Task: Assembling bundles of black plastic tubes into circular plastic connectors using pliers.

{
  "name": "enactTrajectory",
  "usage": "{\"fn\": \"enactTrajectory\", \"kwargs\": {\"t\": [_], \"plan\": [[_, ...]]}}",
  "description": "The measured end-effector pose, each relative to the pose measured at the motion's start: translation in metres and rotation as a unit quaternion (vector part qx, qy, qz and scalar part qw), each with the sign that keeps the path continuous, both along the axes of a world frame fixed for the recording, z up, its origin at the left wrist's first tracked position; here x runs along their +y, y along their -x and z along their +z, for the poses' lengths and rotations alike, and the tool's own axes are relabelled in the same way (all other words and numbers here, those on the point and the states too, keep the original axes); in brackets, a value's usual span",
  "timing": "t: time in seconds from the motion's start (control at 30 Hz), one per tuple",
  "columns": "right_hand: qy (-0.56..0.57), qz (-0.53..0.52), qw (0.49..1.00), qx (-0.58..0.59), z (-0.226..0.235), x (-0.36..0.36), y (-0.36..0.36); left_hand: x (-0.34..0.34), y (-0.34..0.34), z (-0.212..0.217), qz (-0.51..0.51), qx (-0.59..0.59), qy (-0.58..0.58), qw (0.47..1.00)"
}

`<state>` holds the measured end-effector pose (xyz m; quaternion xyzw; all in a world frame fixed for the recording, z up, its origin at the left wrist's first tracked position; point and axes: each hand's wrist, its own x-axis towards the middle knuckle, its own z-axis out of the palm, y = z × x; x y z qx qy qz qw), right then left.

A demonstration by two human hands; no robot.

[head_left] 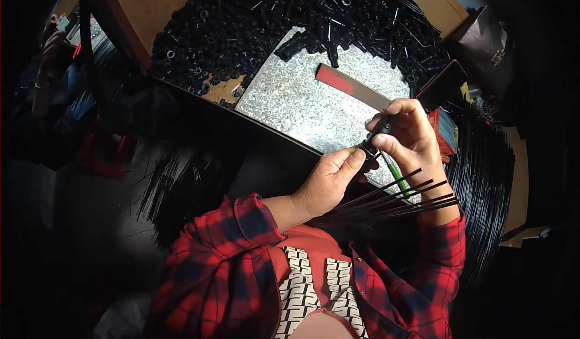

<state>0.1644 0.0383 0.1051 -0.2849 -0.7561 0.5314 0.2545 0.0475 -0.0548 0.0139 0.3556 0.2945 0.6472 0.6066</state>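
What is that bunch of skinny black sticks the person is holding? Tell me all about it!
The bunch of thin black rods looks like stiff plastic or metal; which one is unclear. The rods are pinched together at one end between the left hand and the right hand, where a small black cap sits at the fingertips. From there they fan out over the right wrist, toward the person's right. They hang above the speckled grey slab.

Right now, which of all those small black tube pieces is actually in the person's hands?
The one black tube piece pinched between the right hand and left hand, lifted above the speckled stone slab. All others lie heaped in the pile around the slab.
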Motion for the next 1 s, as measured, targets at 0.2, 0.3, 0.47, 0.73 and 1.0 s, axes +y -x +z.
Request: {"fn": "enactTrajectory", "kwargs": {"t": [0.2,0.3,0.47,0.73,1.0], "plan": [[-0.022,-0.033,0.999,-0.005,-0.003,-0.002,0.002,0.005,-0.009,-0.016,0.065,-0.009,-0.025,0.998],[-0.029,-0.072,0.997,-0.018,0.000,-0.007,-0.004,0.007,-0.007,-0.011,0.045,0.000,-0.039,0.998],[-0.021,-0.070,0.996,-0.052,-0.014,-0.016,-0.007,0.006,0.001,-0.017,0.026,0.013,-0.033,0.999],[0.026,-0.026,0.995,-0.088,-0.024,-0.016,-0.016,0.002,0.002,-0.014,0.055,0.006,-0.046,0.997],[-0.054,-0.025,0.992,-0.113,-0.017,-0.007,-0.017,0.007,-0.001,-0.014,-0.002,-0.017,-0.034,0.999]]}}
